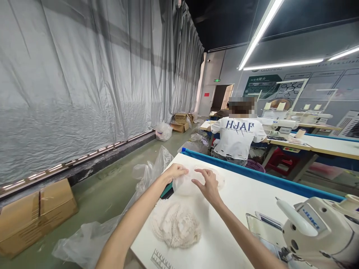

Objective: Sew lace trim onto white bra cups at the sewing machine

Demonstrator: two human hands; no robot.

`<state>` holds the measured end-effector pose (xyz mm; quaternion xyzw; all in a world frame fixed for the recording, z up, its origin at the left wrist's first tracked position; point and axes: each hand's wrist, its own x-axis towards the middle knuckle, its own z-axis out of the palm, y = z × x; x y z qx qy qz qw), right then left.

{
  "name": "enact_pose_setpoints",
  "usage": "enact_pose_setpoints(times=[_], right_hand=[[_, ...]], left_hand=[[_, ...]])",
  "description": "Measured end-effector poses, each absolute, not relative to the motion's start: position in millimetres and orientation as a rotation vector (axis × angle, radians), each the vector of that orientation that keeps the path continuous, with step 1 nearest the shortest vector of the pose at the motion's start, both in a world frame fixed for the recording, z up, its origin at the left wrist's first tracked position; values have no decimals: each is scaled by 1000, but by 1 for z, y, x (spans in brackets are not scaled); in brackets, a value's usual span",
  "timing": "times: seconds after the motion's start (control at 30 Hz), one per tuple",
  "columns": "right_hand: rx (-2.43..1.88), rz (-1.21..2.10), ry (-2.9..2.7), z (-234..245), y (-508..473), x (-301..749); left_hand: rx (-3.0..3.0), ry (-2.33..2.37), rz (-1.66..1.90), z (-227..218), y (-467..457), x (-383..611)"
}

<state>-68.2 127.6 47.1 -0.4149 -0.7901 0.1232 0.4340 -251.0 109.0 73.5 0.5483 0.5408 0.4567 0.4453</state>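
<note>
Both my hands rest on a flat, translucent white fabric piece near the far left corner of the white table. My left hand presses on its left edge with the fingers curled down. On the piece's middle, my right hand touches it with bent, spread fingers. A heap of white lace pieces lies on the table just in front of my hands. A dark green object peeks out under my left wrist.
A white JUKI sewing machine stands at the right. Clear plastic bags hang off the table's left side. Cardboard boxes sit on the floor by the grey curtain. A person in a white T-shirt sits at the table ahead.
</note>
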Motion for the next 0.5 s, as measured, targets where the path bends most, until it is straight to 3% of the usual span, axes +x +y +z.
enact_pose_setpoints(times=[0.5], right_hand=[[-909, 311, -1945, 58, 115, -72]], left_hand=[[1250, 1116, 1162, 88, 98, -245]])
